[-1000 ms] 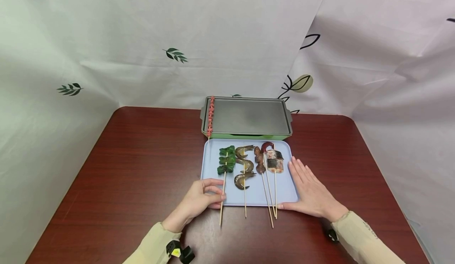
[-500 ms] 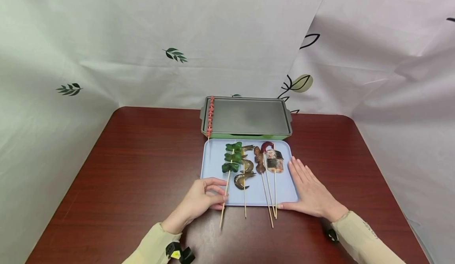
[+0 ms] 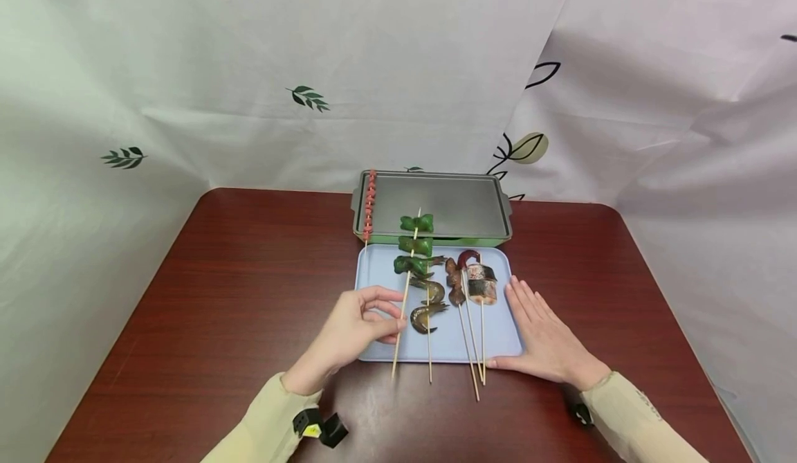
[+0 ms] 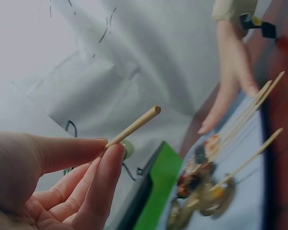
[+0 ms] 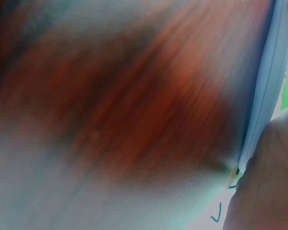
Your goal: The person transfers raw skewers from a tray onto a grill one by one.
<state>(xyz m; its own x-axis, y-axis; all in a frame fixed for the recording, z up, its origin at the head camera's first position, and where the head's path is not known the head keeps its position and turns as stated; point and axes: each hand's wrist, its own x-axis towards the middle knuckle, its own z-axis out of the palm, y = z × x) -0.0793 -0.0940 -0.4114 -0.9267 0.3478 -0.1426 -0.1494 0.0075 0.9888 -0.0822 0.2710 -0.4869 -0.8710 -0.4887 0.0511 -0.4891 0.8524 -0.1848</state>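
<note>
Between thumb and fingertips my left hand (image 3: 358, 326) pinches the stick of a green pepper skewer (image 3: 415, 246). The skewer is raised over the light blue tray (image 3: 376, 269), its tip overlapping the front of the grill pan (image 3: 448, 203). In the left wrist view the stick's blunt end (image 4: 146, 117) pokes out past the fingertips. My right hand (image 3: 548, 338) lies with straight fingers along the tray's right edge, thumb at the front corner. On the tray lie a shrimp skewer (image 3: 428, 293), a brown meat skewer (image 3: 454, 282), a dark red curled skewer (image 3: 467, 258) and a fish skewer (image 3: 482, 283).
A skewer of small red pieces (image 3: 369, 203) lies along the grill pan's left side. The pan has a green base and stands directly behind the tray on a dark red-brown table (image 3: 261, 276). White patterned cloth (image 3: 398, 68) hangs behind and at both sides.
The green pepper skewer, held by my left hand, has lifted from the tray's left part and moved right and forward toward the grill pan. The right hand has stayed still.
</note>
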